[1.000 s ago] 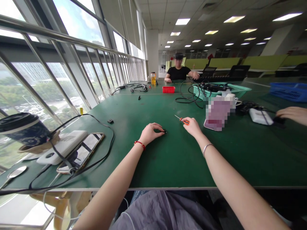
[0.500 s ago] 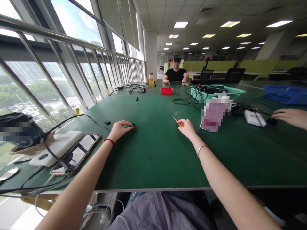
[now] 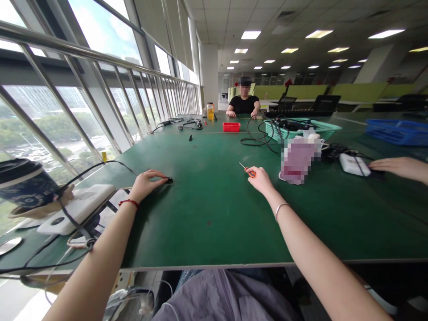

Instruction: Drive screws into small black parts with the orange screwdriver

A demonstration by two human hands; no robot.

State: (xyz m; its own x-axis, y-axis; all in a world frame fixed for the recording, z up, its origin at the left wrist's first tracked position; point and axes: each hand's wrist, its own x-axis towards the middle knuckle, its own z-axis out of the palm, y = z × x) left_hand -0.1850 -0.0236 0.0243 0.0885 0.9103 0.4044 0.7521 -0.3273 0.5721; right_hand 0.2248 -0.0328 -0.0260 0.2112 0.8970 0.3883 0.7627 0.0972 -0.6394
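- left hand (image 3: 147,183): grip curled tight, fingertips pinching a small black part (image 3: 169,180) that lies flat on the counter (image 3: 214,214); red cord round the wrist
- right hand (image 3: 261,179): grip closed round a screwdriver (image 3: 248,171); orange plastic handle, thin metal shaft poking out up-left
- counter matte green, smooth; hands well apart
- left of the left hand: white slab power bank (image 3: 78,207), looping black cable (image 3: 100,166); dark paper cup (image 3: 25,185) at the edge
- far right: a co-worker's hand (image 3: 394,166) beside a rounded white box (image 3: 352,164)
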